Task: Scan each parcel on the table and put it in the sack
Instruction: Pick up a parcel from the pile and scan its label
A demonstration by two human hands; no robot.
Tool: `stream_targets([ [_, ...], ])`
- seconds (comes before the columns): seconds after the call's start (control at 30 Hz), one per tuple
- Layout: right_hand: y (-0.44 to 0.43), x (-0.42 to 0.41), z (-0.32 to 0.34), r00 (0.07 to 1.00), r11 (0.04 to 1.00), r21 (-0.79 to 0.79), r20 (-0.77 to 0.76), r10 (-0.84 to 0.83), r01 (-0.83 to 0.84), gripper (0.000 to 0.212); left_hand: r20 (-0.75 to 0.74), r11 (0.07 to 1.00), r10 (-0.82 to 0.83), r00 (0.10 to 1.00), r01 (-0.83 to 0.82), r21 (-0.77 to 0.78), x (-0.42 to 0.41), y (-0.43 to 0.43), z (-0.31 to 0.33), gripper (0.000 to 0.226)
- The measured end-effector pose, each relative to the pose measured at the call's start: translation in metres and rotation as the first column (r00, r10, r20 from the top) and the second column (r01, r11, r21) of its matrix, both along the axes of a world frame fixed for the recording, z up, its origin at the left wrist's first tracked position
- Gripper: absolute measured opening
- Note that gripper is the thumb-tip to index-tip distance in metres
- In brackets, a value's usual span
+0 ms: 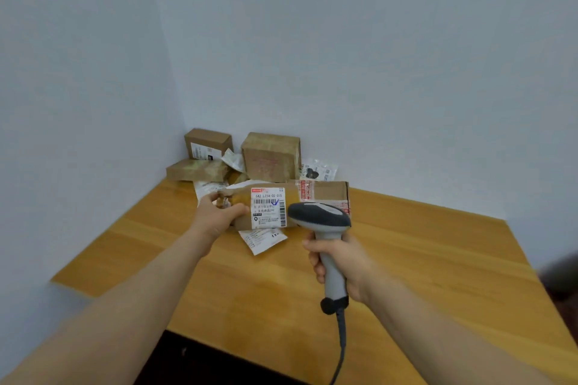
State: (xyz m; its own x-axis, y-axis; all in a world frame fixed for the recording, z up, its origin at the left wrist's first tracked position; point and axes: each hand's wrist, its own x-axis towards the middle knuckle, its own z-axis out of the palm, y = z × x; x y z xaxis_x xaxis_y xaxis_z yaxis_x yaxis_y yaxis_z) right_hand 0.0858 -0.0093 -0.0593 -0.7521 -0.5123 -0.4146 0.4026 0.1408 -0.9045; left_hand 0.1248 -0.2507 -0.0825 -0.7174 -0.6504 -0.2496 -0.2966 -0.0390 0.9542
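**Scanner up to the label**

The brown parcel (292,198) is at the far side of the table (438,259), its white label (268,208) facing me. My left hand (219,212) grips its left end, thumb and fingers curled round it. My right hand (337,262) is wrapped round the handle of the grey scanner (322,219), whose head is just beside the label. More boxes (271,155) crowd the corner behind.

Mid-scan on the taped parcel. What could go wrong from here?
1. The label carries two barcodes, one across and one down its right edge; the scanner could read the wrong one.
2. The grip of the left hand takes the taped parcel by its left end only; it may tip or slip.
3. A labelled white pouch lies just below the parcel; a stray read seems possible.
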Motion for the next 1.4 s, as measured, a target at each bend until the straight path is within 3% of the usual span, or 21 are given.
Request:
stream_targets([
  [0.87,0.004,0.021,0.020,0.999,0.999,0.020,0.006,-0.036,0.036,0.014,0.066,0.994,-0.092,0.994,0.095,-0.048,-0.010,0.002,0.005,0.083],
  [0.97,0.015,0.033,0.016,0.990,0.990,-0.026,0.027,-0.139,0.140,0.010,0.055,0.983,-0.174,0.983,0.170,0.070,-0.001,0.011,0.000,0.067],
  [1.1,0.050,0.028,-0.002,0.909,0.911,-0.014,0.073,-0.409,0.411,0.032,0.088,0.924,-0.349,0.933,0.328,0.196,-0.017,0.037,-0.017,0.096],
  [1.3,0.148,0.024,-0.021,0.729,0.727,-0.068,0.121,-0.674,0.684,0.036,0.058,0.751,-0.632,0.773,0.592,0.294,-0.042,0.141,-0.030,0.091],
  [1.4,0.202,0.029,-0.024,0.670,0.659,-0.121,0.140,-0.729,0.742,0.037,0.048,0.672,-0.720,0.692,0.679,0.297,-0.050,0.211,-0.024,0.105],
])
